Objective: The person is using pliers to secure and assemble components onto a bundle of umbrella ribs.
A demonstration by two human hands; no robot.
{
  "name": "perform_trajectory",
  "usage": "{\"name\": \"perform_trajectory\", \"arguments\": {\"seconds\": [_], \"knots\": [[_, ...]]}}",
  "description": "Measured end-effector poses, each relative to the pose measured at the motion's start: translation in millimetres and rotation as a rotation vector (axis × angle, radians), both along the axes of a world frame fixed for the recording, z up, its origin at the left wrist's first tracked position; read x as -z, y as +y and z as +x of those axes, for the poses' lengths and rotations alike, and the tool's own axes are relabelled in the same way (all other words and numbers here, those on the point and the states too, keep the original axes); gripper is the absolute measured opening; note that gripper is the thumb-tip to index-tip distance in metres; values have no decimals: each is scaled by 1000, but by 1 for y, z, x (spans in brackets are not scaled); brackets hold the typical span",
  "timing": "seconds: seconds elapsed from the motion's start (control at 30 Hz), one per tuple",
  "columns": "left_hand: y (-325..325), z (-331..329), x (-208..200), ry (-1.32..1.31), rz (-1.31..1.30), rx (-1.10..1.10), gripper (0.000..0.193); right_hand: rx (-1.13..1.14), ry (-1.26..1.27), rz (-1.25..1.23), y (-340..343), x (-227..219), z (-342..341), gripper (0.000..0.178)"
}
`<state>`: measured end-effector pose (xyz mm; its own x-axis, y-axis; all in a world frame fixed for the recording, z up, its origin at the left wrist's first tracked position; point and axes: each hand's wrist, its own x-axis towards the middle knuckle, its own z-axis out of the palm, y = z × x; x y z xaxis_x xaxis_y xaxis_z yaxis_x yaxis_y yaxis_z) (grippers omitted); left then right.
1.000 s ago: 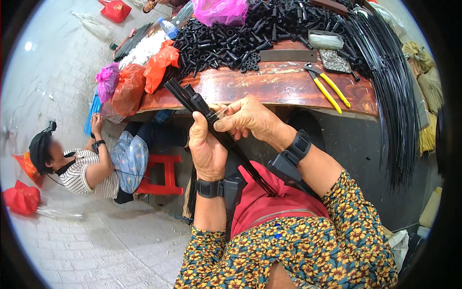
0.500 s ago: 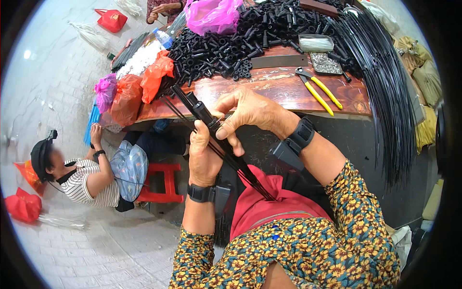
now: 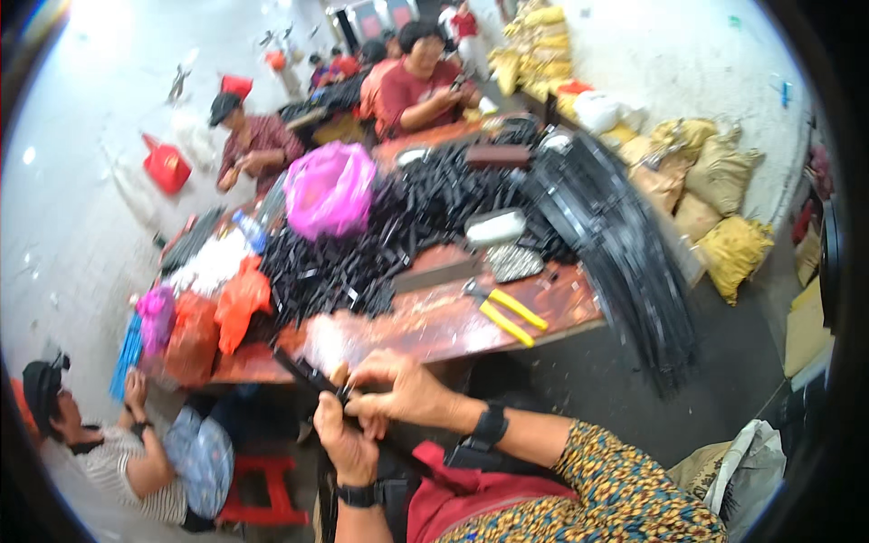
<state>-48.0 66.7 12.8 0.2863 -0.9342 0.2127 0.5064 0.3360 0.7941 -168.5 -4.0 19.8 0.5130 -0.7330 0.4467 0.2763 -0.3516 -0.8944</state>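
Note:
My left hand [image 3: 344, 443] is closed around a bundle of thin black rods [image 3: 299, 366], which slants from the upper left down toward my lap. A thicker black tubular piece sits at its upper end. My right hand [image 3: 398, 389] is bent over the bundle just above the left, its thumb and fingers pressed together against it. Whatever small thing the right fingertips pinch is blurred. Beyond my hands, pliers with yellow handles [image 3: 511, 317] lie near the front edge of the wooden table [image 3: 434, 330].
A heap of black tubular parts [image 3: 362, 258] covers the table's middle, with a pink bag [image 3: 330, 190] on it. A tray of small metal pieces [image 3: 514, 264] lies near the pliers. Long black rods [image 3: 625, 262] overhang the right edge. A seated co-worker [image 3: 127, 443] is at left.
The view has tilted up and blurred, bringing more co-workers and the far room into sight. Both hands sit lower in the picture, still together on the bundle.

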Motion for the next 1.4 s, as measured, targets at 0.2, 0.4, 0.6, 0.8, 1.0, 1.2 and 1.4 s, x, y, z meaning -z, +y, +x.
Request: {"name": "perform_trajectory", "arguments": {"seconds": [0.2, 0.4, 0.6, 0.8, 1.0, 1.2, 1.4], "knots": [[3, -9, -9, -2, 23, -8, 58, 130, 70, -451, -11, -9, -12, 24], [2, -8, -9, -45, 35, -39, 62, 107, 145, -558, -7, -22, -15, 23], [6, -13, -10, -21, 16, -55, 61, 98, 183, -586, -6, -22, -16, 22], [5, -12, -6, -43, -5, -58, 58, 88, 237, -519, 3, -36, -22, 19], [4, -21, -14, -37, 41, -86, 57, 127, 79, -605, -3, -21, -15, 13], [7, -19, -10, -64, 1, -61, 61, -166, 80, -114, 5, -39, -22, 16], [11, -27, -14, -103, 26, -90, 62, -452, 151, 505, 1, -41, -30, 19]]}}
